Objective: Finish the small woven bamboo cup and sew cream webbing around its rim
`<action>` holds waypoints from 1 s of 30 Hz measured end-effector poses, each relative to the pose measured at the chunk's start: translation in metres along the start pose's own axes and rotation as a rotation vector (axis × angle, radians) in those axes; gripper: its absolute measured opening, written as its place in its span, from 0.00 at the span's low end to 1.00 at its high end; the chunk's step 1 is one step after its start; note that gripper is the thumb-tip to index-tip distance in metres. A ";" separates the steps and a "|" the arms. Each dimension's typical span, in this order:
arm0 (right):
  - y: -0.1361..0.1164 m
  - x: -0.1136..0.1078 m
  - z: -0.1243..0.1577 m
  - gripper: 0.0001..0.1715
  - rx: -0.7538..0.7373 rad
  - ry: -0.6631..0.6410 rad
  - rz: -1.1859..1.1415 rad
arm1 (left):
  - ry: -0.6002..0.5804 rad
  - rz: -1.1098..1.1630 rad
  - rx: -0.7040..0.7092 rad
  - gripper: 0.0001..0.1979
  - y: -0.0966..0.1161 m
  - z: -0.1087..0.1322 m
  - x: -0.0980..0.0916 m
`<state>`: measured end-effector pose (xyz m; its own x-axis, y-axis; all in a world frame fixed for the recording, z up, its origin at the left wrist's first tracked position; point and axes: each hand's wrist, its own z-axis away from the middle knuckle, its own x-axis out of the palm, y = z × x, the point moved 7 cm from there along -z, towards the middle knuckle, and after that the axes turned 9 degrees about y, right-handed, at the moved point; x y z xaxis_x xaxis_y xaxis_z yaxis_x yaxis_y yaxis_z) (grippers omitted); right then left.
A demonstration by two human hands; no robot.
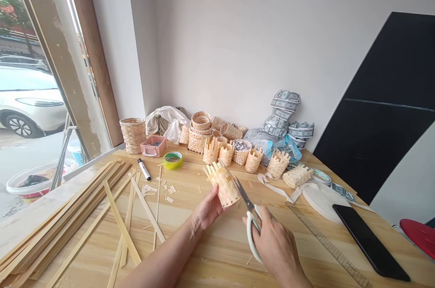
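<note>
White-handled scissors (250,208) are gripped in the curled right hand (277,238), blades (240,187) beside the woven basket (224,184), which is clasped above the tabletop (217,247) by the curled left hand (206,208); its wall (228,190) appears fully woven, while protruding rim strips (211,171) are apparently left untrimmed

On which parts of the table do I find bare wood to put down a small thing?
Bare wood shows between the scraps and the left hand, which holds a basket, and between the right hand, with its scissors, and the ruler. It is crowded along the back, with other baskets, and at the left, with strips.
</note>
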<state>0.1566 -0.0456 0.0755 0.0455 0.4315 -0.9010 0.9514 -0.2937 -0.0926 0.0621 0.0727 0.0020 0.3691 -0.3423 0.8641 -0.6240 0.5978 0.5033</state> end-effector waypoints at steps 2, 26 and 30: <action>0.005 -0.005 0.004 0.10 0.023 0.030 -0.027 | -0.008 0.007 0.003 0.19 0.001 0.001 0.001; -0.013 -0.006 -0.005 0.10 0.020 0.008 -0.016 | -0.001 -0.060 0.059 0.20 -0.004 0.004 0.007; -0.015 0.001 -0.005 0.13 0.037 -0.034 -0.002 | 0.020 -0.063 0.084 0.19 -0.004 0.005 0.009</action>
<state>0.1438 -0.0360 0.0780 0.0328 0.4029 -0.9146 0.9394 -0.3250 -0.1095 0.0651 0.0636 0.0080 0.4223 -0.3620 0.8311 -0.6547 0.5123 0.5558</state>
